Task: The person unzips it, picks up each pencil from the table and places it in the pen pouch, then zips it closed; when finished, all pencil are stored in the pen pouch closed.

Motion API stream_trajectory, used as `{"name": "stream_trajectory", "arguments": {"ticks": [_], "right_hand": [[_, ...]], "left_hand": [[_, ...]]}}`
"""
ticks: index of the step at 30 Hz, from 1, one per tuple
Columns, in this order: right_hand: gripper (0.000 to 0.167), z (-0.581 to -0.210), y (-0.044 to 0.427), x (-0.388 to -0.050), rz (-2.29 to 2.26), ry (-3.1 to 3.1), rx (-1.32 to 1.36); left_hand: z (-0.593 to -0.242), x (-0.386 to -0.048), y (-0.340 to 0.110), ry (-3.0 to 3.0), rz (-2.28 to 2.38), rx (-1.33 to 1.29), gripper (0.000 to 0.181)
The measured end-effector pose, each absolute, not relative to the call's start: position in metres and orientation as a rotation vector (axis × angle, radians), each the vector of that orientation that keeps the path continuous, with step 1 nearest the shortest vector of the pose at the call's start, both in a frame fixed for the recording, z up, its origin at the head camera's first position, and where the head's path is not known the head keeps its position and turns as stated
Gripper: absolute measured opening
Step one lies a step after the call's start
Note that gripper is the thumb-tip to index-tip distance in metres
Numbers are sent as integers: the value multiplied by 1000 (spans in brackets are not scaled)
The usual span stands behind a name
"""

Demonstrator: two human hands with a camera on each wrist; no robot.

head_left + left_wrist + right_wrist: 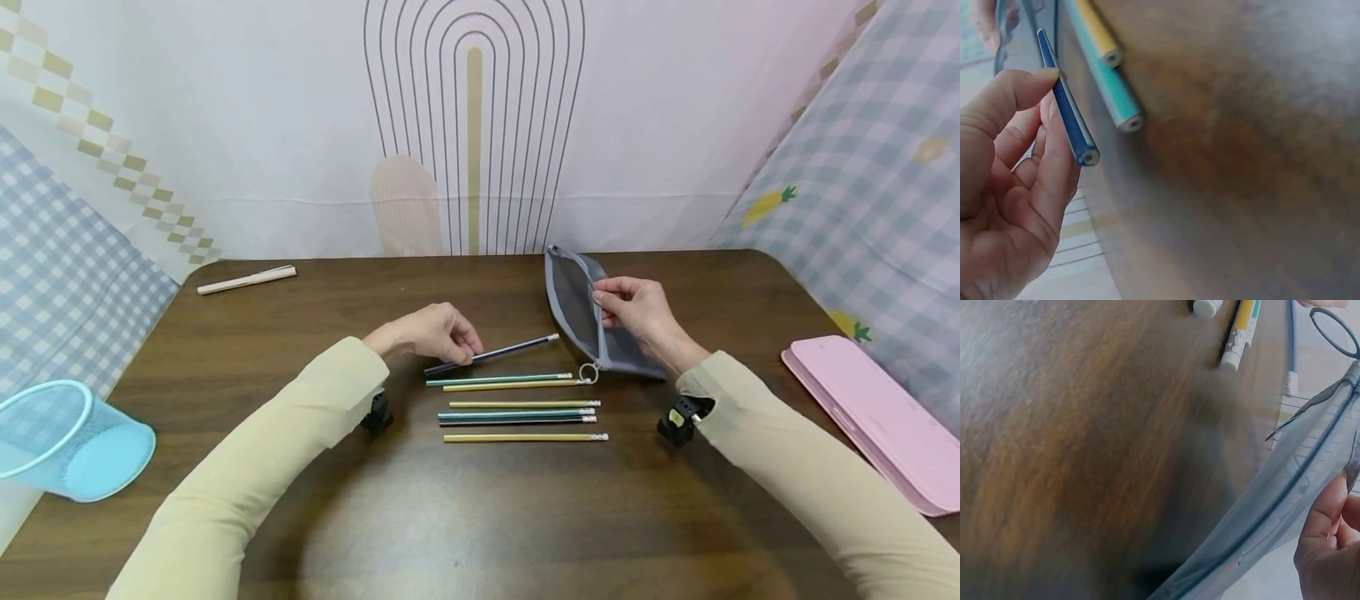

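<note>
Between thumb and fingers my left hand [442, 333] pinches a dark blue pencil [513, 347], whose white eraser end points right toward the pouch. In the left wrist view the blue pencil [1069, 119] shows its unsharpened end. My right hand [637, 312] grips the edge of a grey zippered mesh pouch [573, 300], and its mouth gapes toward the left. A ring [588, 372] hangs from the pouch's zipper end. Below the held pencil, a green pencil [495, 379] and a yellow pencil [510, 386] lie side by side on the table.
Nearer me lie several more pencils, among them a yellow pencil [525, 437] and a black pencil [517, 420]. A light blue mesh cup [112, 450] lies on its side at left. A cream pen [247, 280] is at back left, a pink case [877, 408] at right.
</note>
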State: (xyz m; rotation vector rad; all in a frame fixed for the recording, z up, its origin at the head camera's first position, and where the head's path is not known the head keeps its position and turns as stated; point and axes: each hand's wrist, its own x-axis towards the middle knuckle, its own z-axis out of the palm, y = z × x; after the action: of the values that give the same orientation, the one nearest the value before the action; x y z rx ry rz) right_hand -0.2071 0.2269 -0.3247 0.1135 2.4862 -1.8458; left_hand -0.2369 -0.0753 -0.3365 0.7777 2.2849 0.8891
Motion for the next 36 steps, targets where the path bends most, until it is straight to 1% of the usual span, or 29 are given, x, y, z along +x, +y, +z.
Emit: {"name": "stream_trajectory", "arguments": {"ticks": [3,7,15,20,28,36], "right_hand": [[34,-324,226,-207,-1845,2484,117],[34,-324,225,-207,-1852,2478,117],[34,-326,223,-206,-1876,2463,104],[34,-325,220,-206,-1860,2478,118],[34,-323,217,-206,-1844,2485,103],[33,-325,215,-207,-1830,2476,97]], "left_hand": [[-331,-238,-76,2222,985,702,15],[-333,-240,-69,2142,1170,555,20],[-339,-240,-26,1781,1594,142,34],[-341,-240,0,1607,1762,-39,35],[-340,-238,30,1543,1924,-206,35],[-339,-235,50,1614,1939,-222,37]]}}
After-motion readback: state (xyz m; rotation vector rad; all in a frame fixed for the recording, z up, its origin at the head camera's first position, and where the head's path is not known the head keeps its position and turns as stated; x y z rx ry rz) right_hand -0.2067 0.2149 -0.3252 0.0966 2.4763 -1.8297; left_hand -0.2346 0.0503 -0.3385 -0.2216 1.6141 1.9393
